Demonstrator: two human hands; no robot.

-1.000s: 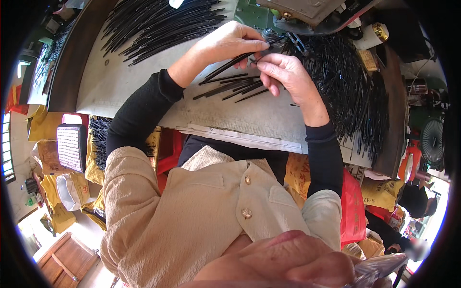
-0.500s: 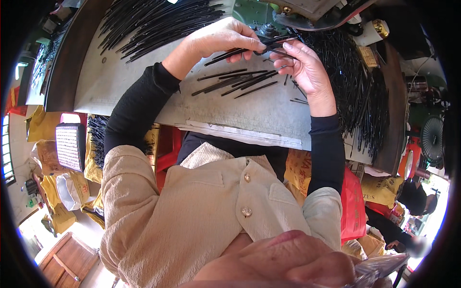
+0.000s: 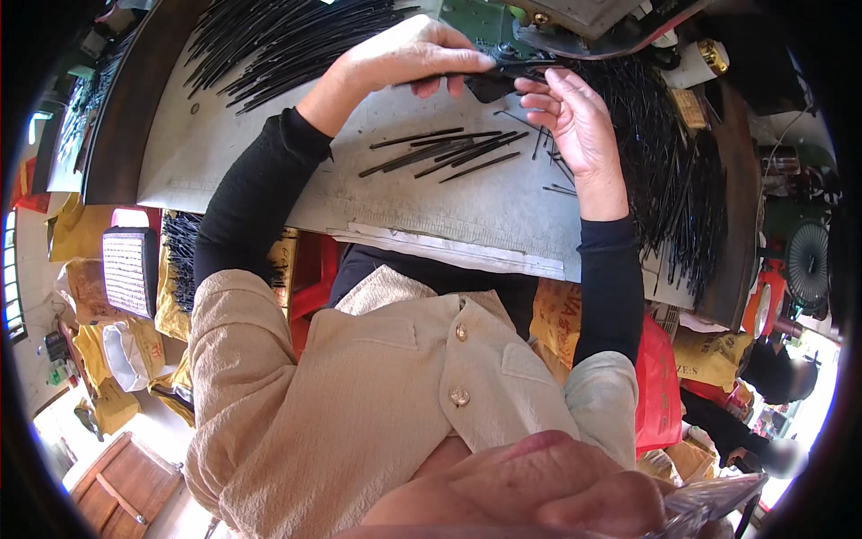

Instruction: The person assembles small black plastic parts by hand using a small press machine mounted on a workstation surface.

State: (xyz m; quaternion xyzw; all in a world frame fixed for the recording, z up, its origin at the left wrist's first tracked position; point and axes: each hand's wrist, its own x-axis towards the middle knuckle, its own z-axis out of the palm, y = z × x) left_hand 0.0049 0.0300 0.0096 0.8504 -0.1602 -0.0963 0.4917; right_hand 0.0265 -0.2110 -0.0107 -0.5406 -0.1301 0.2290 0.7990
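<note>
My left hand (image 3: 420, 59) is closed round a small bundle of thin black strips (image 3: 525, 65), whose ends stick out to the right past its thumb. Close to those ends is my right hand (image 3: 576, 126), its fingers apart and loosely curled, with no strip plainly in them. Between the hands, a dark shape is blurred. Below them on the pale tabletop (image 3: 359, 202) lie several loose black strips (image 3: 467, 153). A large spread of long black strips (image 3: 296, 54) covers the far left. To the right of my right hand is a tangled heap of thin black pieces (image 3: 669, 171).
A green machine (image 3: 476, 22) stands at the far edge, beside a white and gold cylinder (image 3: 705, 58). Dark wooden boards (image 3: 117, 117) border the table. Yellow sacks (image 3: 714, 350) and a red bag (image 3: 658, 386) sit below, and another person (image 3: 723, 431) is at the lower right.
My left hand has moved slightly up and away with its strips. My right hand's fingers have opened and drawn off the strips they were at. The loose strips on the table lie much as before.
</note>
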